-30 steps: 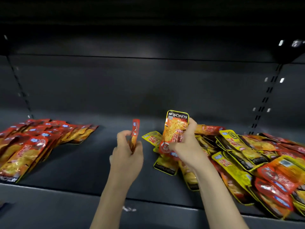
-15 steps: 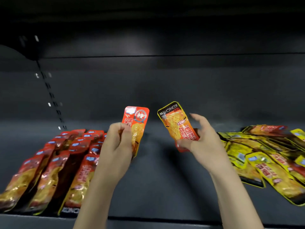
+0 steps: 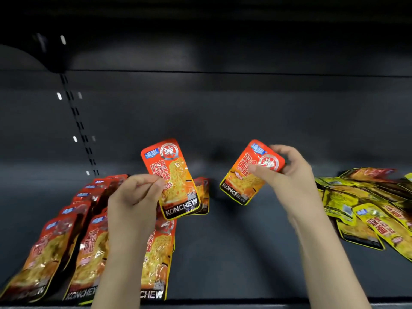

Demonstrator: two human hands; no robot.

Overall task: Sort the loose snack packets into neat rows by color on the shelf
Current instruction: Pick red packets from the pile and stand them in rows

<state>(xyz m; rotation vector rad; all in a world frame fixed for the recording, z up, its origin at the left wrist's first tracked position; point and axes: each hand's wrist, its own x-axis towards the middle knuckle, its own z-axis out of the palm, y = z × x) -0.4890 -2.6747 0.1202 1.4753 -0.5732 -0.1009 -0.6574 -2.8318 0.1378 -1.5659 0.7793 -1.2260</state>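
left hand (image 3: 131,197): fingers curled, pinching a red packet (image 3: 172,177) by its left edge, held upright above the red rows
right hand (image 3: 287,175): thumb and fingers gripping a second red packet (image 3: 247,175), tilted, held over bare shelf mid-scene
red rows (image 3: 66,241): overlapping lines on the left, near to far
yellow pile (image 3: 367,208): loose heap on the right
shelf (image 3: 234,253): dark

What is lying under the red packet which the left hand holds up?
Below the red packet in the left hand lie rows of red packets on the shelf. One more packet shows behind it, partly covered; how much more the hand hides is unclear.
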